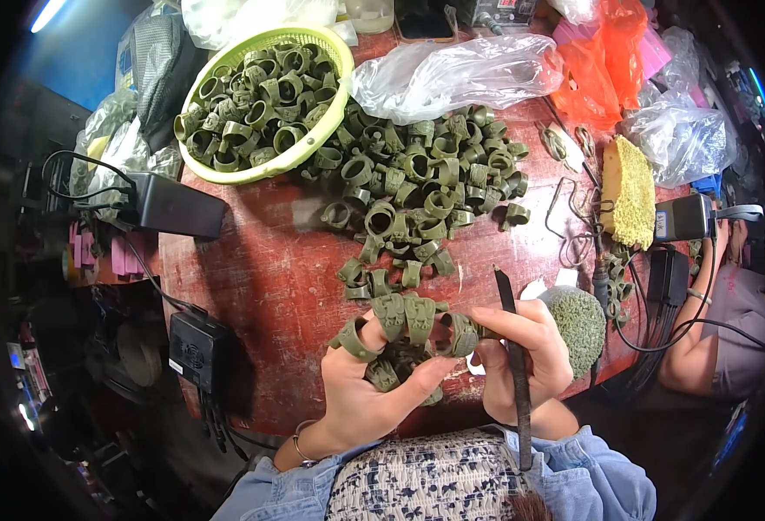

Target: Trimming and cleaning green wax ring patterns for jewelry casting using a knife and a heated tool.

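My left hand [356, 382] is closed around a bunch of dull green, chunky rings [419, 317] with relief on their faces; some seem to sit on its fingers. Between the two hands, a single ring [461, 335] is pinched by my left fingers, and the fingertips of my right hand [530, 347] touch or nearly touch it. My right hand also grips a slim dark tool [518, 391], its narrow tip pointing away from me. Just beyond the hands, a large loose pile of similar rings [426, 169] covers the red tabletop [252, 286].
A yellow-green basket [341, 104] full of rings stands at the far left of the pile. Clear plastic bags [460, 74], an orange bag [604, 65], a yellow sponge block [630, 191] and a green speckled pad [576, 330] lie around. Black boxes [178, 207] and cables line the edges. Another person's arm [699, 321] is at right.
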The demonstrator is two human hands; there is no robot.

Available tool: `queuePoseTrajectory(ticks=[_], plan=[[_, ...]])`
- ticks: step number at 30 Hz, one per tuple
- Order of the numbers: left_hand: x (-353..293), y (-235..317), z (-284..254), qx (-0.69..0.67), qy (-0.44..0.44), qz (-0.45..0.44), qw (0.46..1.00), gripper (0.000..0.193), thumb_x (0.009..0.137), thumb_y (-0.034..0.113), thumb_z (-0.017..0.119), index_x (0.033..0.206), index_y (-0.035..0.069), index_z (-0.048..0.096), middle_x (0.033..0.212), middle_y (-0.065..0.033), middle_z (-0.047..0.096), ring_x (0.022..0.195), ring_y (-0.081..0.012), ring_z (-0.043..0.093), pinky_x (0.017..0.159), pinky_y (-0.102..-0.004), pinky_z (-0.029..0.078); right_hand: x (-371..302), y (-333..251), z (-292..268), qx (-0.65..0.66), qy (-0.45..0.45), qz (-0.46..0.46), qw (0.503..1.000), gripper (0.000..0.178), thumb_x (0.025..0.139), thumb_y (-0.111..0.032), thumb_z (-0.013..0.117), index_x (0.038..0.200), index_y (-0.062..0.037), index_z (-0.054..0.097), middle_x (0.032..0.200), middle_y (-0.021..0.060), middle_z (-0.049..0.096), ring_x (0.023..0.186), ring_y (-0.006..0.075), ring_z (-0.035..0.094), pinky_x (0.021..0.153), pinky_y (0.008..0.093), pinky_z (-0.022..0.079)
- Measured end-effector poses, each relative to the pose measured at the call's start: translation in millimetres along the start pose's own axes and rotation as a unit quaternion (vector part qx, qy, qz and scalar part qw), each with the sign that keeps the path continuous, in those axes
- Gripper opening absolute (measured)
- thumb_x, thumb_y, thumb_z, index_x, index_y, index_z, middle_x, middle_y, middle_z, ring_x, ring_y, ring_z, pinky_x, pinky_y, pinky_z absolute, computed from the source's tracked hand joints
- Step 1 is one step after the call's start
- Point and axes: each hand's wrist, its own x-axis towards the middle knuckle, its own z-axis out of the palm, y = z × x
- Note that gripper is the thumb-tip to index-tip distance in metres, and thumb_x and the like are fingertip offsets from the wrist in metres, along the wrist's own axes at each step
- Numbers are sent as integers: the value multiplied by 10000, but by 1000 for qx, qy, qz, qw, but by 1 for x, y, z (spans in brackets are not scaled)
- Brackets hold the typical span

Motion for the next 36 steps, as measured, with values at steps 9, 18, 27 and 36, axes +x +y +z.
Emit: queuePoseTrajectory(ticks=[9, 18, 27, 36], plan=[[0, -6, -1, -22, -20, -2, 1000, 350, 696, 14, 681, 1015, -51, 553, 925, -84, 614, 791, -109, 577, 720, -228, 460, 2, -1, 1, -14, -13, -53, 998, 260, 711, 43, 627, 967, -1, 615, 783, 113, 601, 629, 197, 572, 564, 264, 459], [7, -10, -11, -281, 50, 12, 958, 260, 812, 64, 571, 1030, -58, 496, 1021, -208, 558, 544, -199, 585, 445, -280, 474, 3, 11, 12, -51, 33, 2, 998, 221, 728, 55, 603, 940, -5, 619, 807, 112, 574, 651, 190, 566, 578, 248, 462], [7, -5, -10, -289, 46, -5, 956, 305, 798, 55, 584, 1066, -35, 469, 1032, -213, 545, 551, -206, 584, 466, -269, 474, 1, 33, 30, -248, -64, 102, 961, 263, 742, -87, 631, 982, -17, 548, 920, 143, 508, 774, 295, 554, 587, 356, 459], [10, -7, -10, -337, 20, 2, 941, 440, 770, 1, 550, 1174, 11, 374, 1058, -222, 507, 588, -189, 575, 483, -268, 485, 4, 32, 28, -163, 14, 55, 985, 260, 668, 39, 628, 919, -10, 582, 837, 131, 511, 648, 252, 550, 553, 301, 446]])
